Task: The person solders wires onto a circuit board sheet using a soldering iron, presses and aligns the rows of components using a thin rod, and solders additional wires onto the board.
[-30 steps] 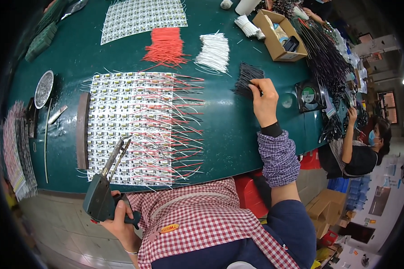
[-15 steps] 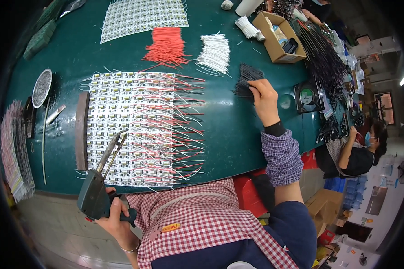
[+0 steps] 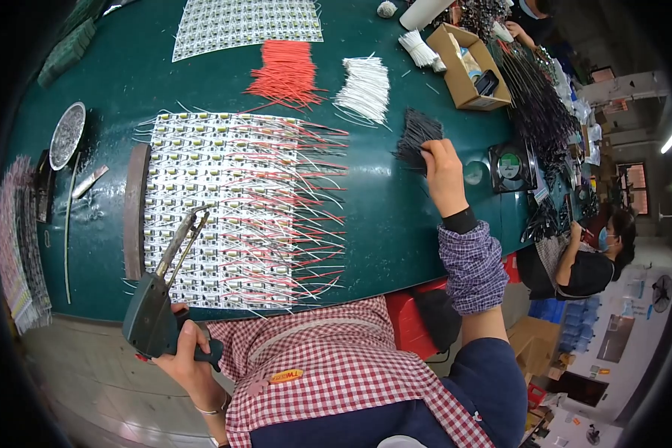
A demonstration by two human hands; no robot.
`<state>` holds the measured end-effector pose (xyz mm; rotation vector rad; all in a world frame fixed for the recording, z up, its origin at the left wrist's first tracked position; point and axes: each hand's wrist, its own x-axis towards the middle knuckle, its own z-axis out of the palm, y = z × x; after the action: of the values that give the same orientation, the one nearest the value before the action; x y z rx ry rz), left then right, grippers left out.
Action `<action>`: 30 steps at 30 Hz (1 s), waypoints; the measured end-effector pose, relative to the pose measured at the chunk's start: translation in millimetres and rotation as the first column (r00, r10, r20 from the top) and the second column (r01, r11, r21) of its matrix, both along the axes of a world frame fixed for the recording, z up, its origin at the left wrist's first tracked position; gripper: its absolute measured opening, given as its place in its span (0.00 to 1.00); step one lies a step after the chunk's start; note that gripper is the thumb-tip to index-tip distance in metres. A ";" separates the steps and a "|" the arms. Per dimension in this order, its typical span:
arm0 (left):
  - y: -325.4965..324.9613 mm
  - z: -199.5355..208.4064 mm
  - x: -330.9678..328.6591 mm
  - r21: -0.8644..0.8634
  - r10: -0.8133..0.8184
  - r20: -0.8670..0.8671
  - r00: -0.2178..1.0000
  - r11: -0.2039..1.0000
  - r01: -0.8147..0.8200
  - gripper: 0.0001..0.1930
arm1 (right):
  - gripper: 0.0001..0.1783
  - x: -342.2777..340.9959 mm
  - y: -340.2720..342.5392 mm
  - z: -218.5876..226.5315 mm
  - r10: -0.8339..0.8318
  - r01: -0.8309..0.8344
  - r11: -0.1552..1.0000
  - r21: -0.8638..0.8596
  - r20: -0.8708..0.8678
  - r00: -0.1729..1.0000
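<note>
My left hand (image 3: 183, 355) is wrapped around the grip of a dark green soldering gun (image 3: 148, 317). The gun's long metal tip and thin feed tube reach over a panel of small white circuit boards (image 3: 190, 160). Red, white and dark wires (image 3: 321, 190) stick out from the panel's right side. My right hand (image 3: 446, 179) is at the lower right edge of a pile of black wires (image 3: 414, 134), thumb and fingers pinched together on a black wire. The fingertips partly hide what they grip.
Behind the panel lie red wires (image 3: 285, 71), white wires (image 3: 364, 86) and another board sheet (image 3: 246, 26). A dark bar (image 3: 136, 213) borders the panel's left side; a round metal dish (image 3: 68, 136) is farther left. To the right are a cardboard box (image 3: 463, 71), a small fan (image 3: 511, 166) and co-workers.
My right hand's fingers have drawn together and shifted toward the near right edge of the black wire pile. The soldering gun stays over the panel; the whole view has shifted slightly.
</note>
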<state>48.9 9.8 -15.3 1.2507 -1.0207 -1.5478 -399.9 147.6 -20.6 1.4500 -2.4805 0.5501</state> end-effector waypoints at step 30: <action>-1.1 -5.5 9.4 0.008 -0.032 -0.010 0.999 0.999 0.032 0.19 | 0.17 18.3 8.4 -7.9 0.009 -0.028 0.988 -0.150 -0.125 0.992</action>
<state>58.3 8.7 -20.7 1.2372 -1.0333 -1.5824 -381.6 156.0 -28.5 1.4055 -2.2794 0.6178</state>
